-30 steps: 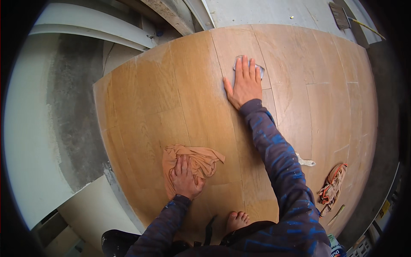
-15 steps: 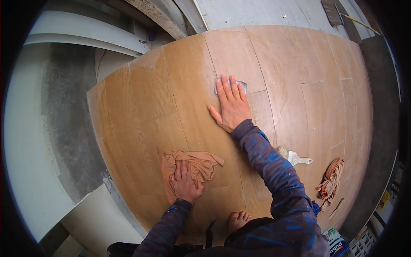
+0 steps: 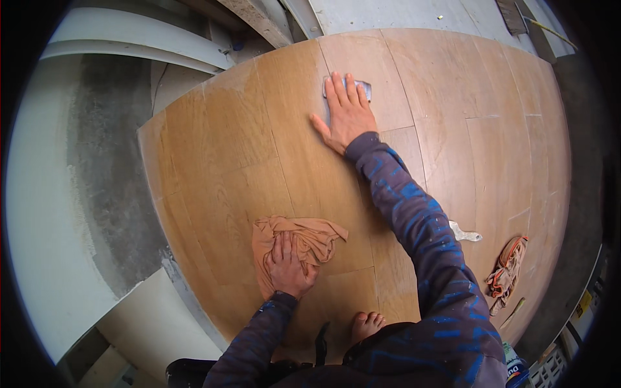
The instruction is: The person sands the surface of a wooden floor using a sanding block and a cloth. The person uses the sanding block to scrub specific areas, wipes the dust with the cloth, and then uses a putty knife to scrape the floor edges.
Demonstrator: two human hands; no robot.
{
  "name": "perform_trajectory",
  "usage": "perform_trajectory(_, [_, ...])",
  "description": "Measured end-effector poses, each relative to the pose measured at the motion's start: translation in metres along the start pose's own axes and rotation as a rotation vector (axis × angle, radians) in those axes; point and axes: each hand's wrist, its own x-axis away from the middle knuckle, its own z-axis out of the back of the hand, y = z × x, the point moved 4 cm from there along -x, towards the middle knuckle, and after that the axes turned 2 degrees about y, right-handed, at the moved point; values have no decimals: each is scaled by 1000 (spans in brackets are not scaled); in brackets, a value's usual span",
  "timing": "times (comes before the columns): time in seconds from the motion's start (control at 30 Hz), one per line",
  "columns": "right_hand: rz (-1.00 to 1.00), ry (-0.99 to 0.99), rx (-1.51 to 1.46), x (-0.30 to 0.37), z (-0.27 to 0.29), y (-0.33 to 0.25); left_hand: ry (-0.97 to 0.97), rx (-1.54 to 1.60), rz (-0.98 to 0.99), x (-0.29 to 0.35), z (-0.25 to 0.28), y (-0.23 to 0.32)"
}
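My right hand (image 3: 352, 115) lies flat with fingers stretched out, pressing on a small grey-silver sheet or pad (image 3: 367, 91), perhaps sandpaper; most of it is hidden under the fingers. Both rest on a wooden board surface (image 3: 239, 187), at the border between a darker left part and a paler right part. Nearer to me, my left hand (image 3: 290, 265) is flat on a crumpled orange-brown cloth (image 3: 317, 234), its thumb to the right. To the right of my right forearm lies a paintbrush with a whitish handle (image 3: 467, 233); its bristles are hidden behind the sleeve.
A second bunched cloth (image 3: 508, 271) lies on the right side of the boards, with a thin stick-like tool (image 3: 514, 312) below it. A paint can (image 3: 515, 370) stands at the lower right. My bare foot (image 3: 369, 325) is on the boards. A broom head (image 3: 512, 16) shows at the far right.
My right hand has slid forward, away from me, with the small sheet under it. My left hand stays on the cloth. My right sleeve now covers the paintbrush's bristles.
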Motion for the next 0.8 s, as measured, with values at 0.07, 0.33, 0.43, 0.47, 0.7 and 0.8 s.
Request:
perform_trajectory(0.07, [113, -26, -97, 50, 9, -17, 50, -33, -2, -6, 6, -9])
perform_trajectory(0.33, [128, -47, -64, 40, 3, -21, 22, -47, 0, 0, 7, -6])
perform_trajectory(0.43, [37, -40, 70, 59, 25, 33, 23, 11, -6, -6, 10, 5])
perform_trajectory(0.47, [14, -56, 81, 39, 20, 51, 2, 22, -24, -3, 6, 9])
perform_trajectory(0.7, [196, -82, -105, 84, 30, 11, 26, 109, 42, -68, 18, 9])
perform_trajectory(0.8, [4, -112, -15, 144, 66, 63, 194, 86, -89, -199, 31, 36])
